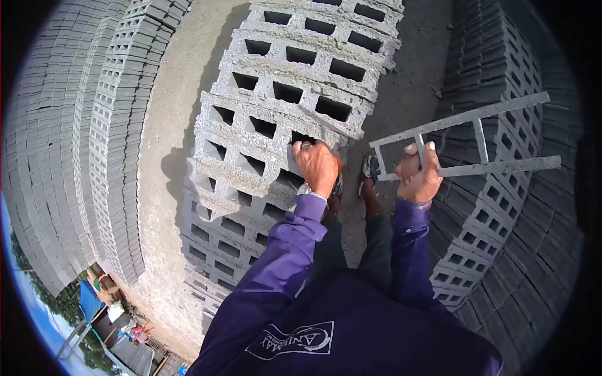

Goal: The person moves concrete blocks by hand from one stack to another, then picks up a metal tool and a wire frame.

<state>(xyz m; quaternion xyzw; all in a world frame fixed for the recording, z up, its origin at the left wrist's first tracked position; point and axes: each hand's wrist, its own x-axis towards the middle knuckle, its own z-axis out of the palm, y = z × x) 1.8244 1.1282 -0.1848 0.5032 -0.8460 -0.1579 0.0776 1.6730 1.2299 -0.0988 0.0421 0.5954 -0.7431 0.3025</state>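
My left hand [315, 166] is closed over the edge of a hollow concrete block [285, 147] in the long row in front of me. Its fingers curl at one of the block's hollows, and the fingertips are partly hidden. Out to the right, my right hand [419, 175] grips a grey metal frame [461, 125] near its closed end. Two long bars joined by short crossbars make up the frame, which is held in the air beside the row, apart from the blocks. The row's blocks stand packed side by side, their rectangular hollows facing up.
High block stacks [113, 113] rise on the left, and another stack [483, 213] stands at right behind the frame. A sandy path [166, 100] runs left of the row. My feet [370, 168] are on the ground close to the row. A blue tarp [91, 299] hangs at lower left.
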